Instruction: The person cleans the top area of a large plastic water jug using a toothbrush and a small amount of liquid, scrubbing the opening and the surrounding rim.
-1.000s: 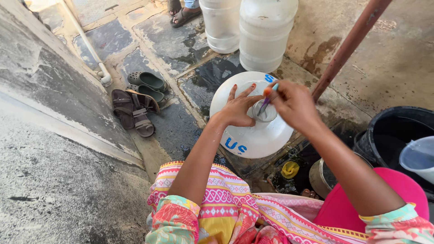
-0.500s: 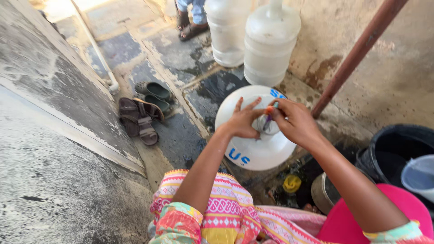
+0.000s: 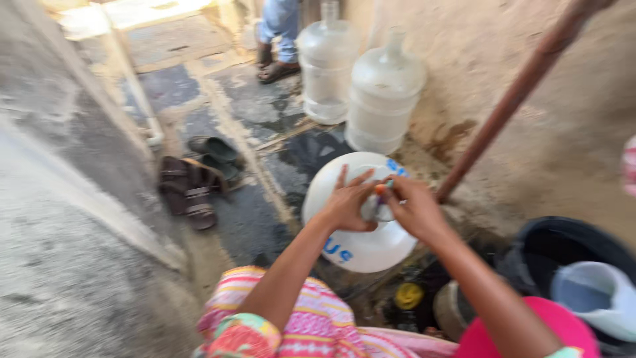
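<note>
A large white water jug (image 3: 358,245) with blue lettering stands on the ground in front of me, seen from above. My left hand (image 3: 348,202) lies spread on its top, steadying the neck. My right hand (image 3: 411,209) pinches a small orange-tipped object at the jug's mouth (image 3: 379,211); what it is cannot be told through the blur. Both arms reach out from patterned pink sleeves.
Two clear empty water jugs (image 3: 384,89) stand by the wall. A rusty pole (image 3: 510,99) leans beside them. Sandals (image 3: 199,179) lie on the wet stone floor. A black tub (image 3: 563,252), a pale scoop (image 3: 593,295) and a pink basin (image 3: 530,331) sit at right. Another person's feet (image 3: 278,59) show at top.
The view has tilted upward and shifted, so the jugs and wall fill more of the frame. Both hands stay at the jug's mouth, fingers working closer together.
</note>
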